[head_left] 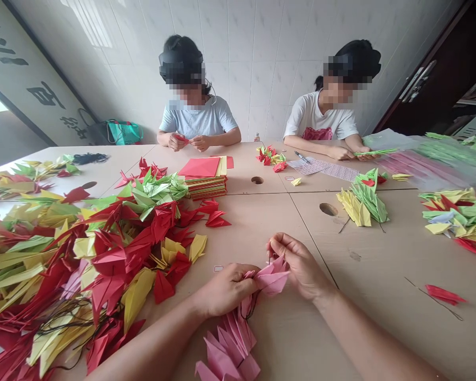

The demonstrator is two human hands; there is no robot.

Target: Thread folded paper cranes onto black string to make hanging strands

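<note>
Pink folded paper pieces (230, 346) hang in a string below my left hand (226, 290), whose fingers are closed on the upper end of the bunch. Between my hands is one pink folded piece (273, 276), its left side against my left fingertips. My right hand (297, 263) pinches a thin dark cord (270, 253) above that piece, thumb and forefinger together. Dark cord also shows beside the pink pieces, under my left hand.
A large heap of red, yellow and green folded paper (115, 254) covers the left side. Behind it stands a stack of square paper (206, 177). Two people sit across the table (254, 211). Small bunches, a red piece (444, 295) and a wire (432, 297) lie right.
</note>
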